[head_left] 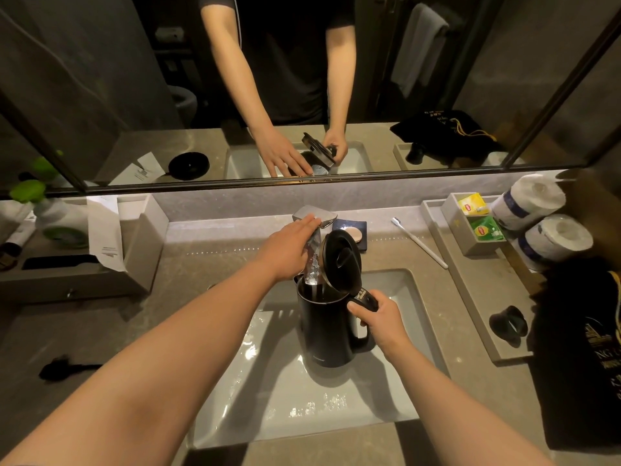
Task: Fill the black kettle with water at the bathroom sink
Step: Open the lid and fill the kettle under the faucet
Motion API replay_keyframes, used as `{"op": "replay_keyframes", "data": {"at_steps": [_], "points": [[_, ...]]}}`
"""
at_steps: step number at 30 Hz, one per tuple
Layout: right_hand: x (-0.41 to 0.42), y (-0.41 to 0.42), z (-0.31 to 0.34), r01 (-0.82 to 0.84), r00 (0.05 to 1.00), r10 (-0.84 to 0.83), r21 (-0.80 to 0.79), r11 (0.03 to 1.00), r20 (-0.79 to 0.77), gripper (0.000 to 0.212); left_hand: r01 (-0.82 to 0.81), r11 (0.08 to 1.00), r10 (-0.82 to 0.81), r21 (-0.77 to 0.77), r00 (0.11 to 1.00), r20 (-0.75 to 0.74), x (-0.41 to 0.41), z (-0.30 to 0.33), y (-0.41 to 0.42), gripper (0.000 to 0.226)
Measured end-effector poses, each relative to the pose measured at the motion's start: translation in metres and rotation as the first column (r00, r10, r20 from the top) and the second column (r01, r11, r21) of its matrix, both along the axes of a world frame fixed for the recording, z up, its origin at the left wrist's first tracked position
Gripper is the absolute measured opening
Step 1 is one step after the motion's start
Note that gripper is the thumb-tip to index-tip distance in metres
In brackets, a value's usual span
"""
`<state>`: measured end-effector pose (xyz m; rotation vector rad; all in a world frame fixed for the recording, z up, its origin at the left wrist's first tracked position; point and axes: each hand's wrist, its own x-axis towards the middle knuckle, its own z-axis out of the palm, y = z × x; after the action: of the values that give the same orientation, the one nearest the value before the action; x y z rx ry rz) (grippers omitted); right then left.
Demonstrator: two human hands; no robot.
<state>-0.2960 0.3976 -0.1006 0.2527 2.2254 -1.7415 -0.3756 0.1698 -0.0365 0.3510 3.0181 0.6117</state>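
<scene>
Over the sink basin (336, 415), my right hand (381, 319) grips the black kettle (324, 331) handle, lid raised; my left hand (289, 247), fingers extended, rests on the faucet (316, 216).

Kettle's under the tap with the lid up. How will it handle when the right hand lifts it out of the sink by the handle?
The black kettle will probably feel heavier than it looks, since water is running into it from the faucet. The right hand grips only the side handle, so it may tilt forward. The open lid could swing shut if it is jolted.
</scene>
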Motion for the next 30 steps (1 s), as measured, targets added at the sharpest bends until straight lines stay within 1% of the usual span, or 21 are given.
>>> {"op": "replay_keyframes", "data": {"at_steps": [3, 8, 13, 30], "points": [[0.000, 0.000, -0.001, 0.004, 1.000, -0.004, -0.012, 1.000, 0.003, 0.017, 0.000, 1.000, 0.000, 0.008, 1.000, -0.010, 0.000, 0.000, 0.000, 0.067], [-0.001, 0.000, -0.002, -0.002, 1.000, 0.001, -0.021, 1.000, -0.012, 0.012, 0.002, 1.000, -0.002, 0.013, 1.000, -0.003, -0.001, 0.002, 0.000, 0.066], [-0.002, -0.001, -0.004, -0.001, 1.000, 0.001, -0.016, 1.000, -0.012, 0.014, -0.002, 1.000, 0.002, 0.009, 1.000, -0.002, 0.000, 0.001, 0.000, 0.066], [-0.002, -0.001, -0.011, 0.018, 1.000, -0.018, -0.017, 1.000, -0.004, 0.013, -0.025, 1.000, 0.025, 0.011, 1.000, 0.002, 0.000, -0.004, 0.001, 0.066]]}}
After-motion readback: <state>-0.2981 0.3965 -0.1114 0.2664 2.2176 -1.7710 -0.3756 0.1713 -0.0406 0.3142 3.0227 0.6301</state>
